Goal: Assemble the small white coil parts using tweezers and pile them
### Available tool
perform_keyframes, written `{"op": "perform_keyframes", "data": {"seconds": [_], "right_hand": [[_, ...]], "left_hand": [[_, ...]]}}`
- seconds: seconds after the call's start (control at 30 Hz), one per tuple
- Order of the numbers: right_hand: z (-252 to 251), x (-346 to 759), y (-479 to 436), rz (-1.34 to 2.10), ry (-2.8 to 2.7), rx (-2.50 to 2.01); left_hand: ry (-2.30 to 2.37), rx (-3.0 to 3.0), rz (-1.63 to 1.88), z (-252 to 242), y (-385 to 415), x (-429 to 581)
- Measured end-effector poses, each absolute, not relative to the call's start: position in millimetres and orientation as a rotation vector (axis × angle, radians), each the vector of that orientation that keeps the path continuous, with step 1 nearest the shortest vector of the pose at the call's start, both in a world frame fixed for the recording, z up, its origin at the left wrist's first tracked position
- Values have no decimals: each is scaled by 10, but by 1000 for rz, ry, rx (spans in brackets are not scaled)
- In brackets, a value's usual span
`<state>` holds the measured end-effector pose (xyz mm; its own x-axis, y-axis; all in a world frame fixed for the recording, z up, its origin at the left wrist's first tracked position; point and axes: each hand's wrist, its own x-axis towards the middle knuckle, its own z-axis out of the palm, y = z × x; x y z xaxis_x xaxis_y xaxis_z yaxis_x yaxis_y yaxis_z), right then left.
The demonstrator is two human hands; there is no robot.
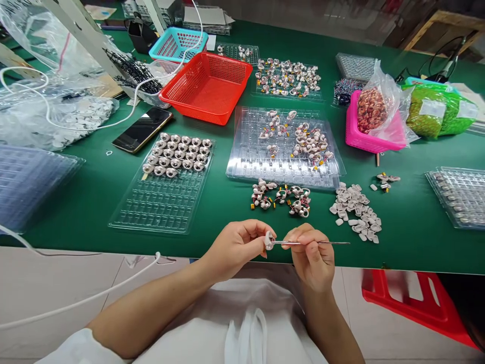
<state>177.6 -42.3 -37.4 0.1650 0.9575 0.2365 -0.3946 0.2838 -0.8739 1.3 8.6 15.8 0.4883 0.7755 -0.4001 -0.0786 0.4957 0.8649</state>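
Note:
My left hand (237, 245) pinches a small white part (269, 240) at its fingertips, just past the near edge of the green table (76, 202). Facing it, my right hand (312, 253) is closed on thin metal tweezers (333, 243), whose tip touches the white part. Just beyond the hands lie a loose cluster of small wound parts (282, 197) and a pile of white caps (356, 212).
A clear tray (159, 207) holding rows of finished parts lies left of centre, another clear tray (246, 167) ahead. Behind are a red basket (206, 86), a teal basket (178, 43), a phone (142, 129), a pink basket (359, 139) with bagged coils, green bags (439, 111) and a red stool (417, 303).

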Motion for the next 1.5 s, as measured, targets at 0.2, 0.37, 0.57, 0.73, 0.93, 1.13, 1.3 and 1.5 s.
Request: {"op": "perform_keyframes", "data": {"seconds": [0.2,0.37,0.57,0.73,0.93,1.13,1.3,1.5], "right_hand": [[-260,1771,-484,1056,-900,-869],[-290,1646,-564,1030,-1154,-1152],[-261,1444,-520,1015,-1078,-1199],[-261,1388,-462,989,-1020,-1153],[-210,1430,-413,974,-1005,-1143],[-166,1456,-412,1038,-1021,-1194],[-176,1449,-411,1062,-1030,-1181],[-214,1409,-417,1075,-989,-1168]], "left_hand": [[942,1121,757,192,39,4],[946,1204,837,183,8,46],[961,1274,893,71,-45,63],[948,1427,1005,11,-47,37],[870,1483,920,65,5,-38],[836,1576,922,76,42,-63],[793,1688,993,57,18,-66],[792,1750,1058,32,-23,-69]]}}
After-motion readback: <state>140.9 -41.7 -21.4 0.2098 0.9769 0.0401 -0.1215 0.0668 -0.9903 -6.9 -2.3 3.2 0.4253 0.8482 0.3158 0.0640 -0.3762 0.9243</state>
